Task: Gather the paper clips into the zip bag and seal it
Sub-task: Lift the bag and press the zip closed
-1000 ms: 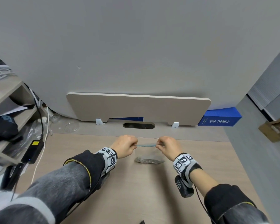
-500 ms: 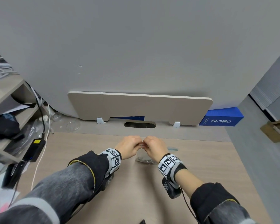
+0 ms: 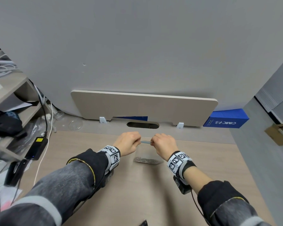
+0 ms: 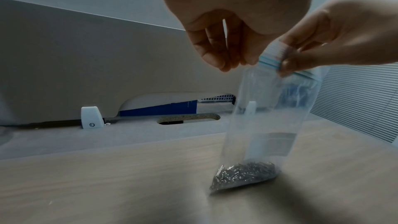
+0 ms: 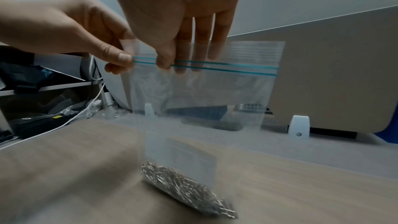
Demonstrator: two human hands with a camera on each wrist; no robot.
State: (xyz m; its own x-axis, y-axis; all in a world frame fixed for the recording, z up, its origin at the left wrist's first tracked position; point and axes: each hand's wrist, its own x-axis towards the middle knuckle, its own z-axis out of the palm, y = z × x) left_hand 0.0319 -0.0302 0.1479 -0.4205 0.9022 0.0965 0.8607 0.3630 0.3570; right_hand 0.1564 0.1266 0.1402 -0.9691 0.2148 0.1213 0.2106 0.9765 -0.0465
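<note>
The zip bag [image 5: 200, 94] is held upright by its top edge, with both grips closed on the blue zip strip [image 5: 215, 66]. The left hand [image 3: 128, 143] pinches the strip at its left end between thumb and forefinger, as the right wrist view shows plainly. The right hand [image 3: 164, 144] pinches the strip a little further right, thumb in front and fingers [image 5: 199, 40] behind the clear film. In the head view only a short run of blue strip is seen between the two hands, which are held close together above the far middle of the worktop [image 3: 137, 193].

Below the grips the bag hangs down, and its bottom rests on the worktop. The paper clips [image 4: 245, 174] are heaped inside the bottom of the bag as a silvery pile. No loose clips are seen on the worktop, so the gathering is judged done and the sealing step is taken to be in hand. Whether the strip is already pressed shut along its whole length cannot be told; the stretch to the right of the right hand looks flat, but the film is too blurred for certainty.

The next move is judged to call for a firm pinch run along the strip toward its right end, with the left end kept anchored and the strip kept taut and level.

Further out, a beige board [image 3: 144, 108] stands at the far edge, a blue box [image 3: 225, 119] lies at the far right, and a black adapter [image 3: 37, 148] lies at the left.
</note>
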